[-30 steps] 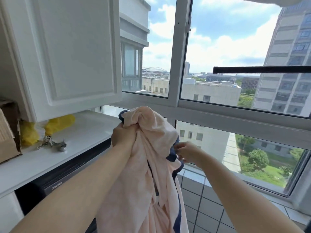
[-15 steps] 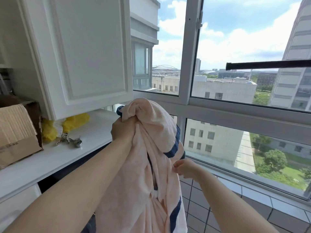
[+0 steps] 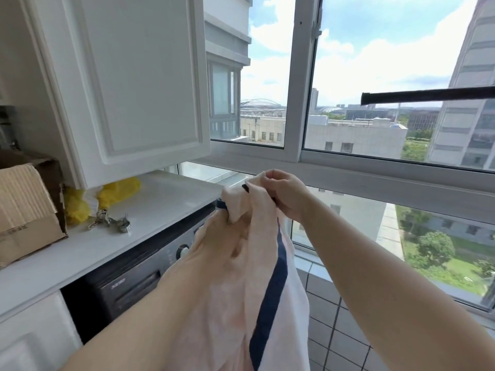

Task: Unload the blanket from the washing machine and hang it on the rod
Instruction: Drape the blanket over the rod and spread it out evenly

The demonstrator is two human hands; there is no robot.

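Bright balcony laundry nook, big sliding window (image 3: 294, 76) with city buildings and sky outside, tiled wall under the sill. White worktop (image 3: 166, 199) along the left, dark washing machine (image 3: 128, 279) tucked underneath; small pale logo on its panel, too blurry to read, round dial (image 3: 183, 250) further right. On the worktop: cardboard box (image 3: 24, 210) with some dark print low on its side, unreadable; yellow plastic bag (image 3: 117, 191) beside it; bunch of metal clips (image 3: 109, 222) in front. White cabinet door (image 3: 128, 84) hanging open above.

Blanket (image 3: 241, 303) out of the machine, held up in front of the window, pale pink with navy trim, long axis running straight down out of frame, top corner pointing up. Left hand (image 3: 219, 242) clenched round a bunched fold near the top. Right hand (image 3: 281, 191) pinching the upper corner just above, fingers curled over the navy edge. Black rod (image 3: 428, 95) up on the right, horizontal, well apart from the blanket, nothing on the visible part.
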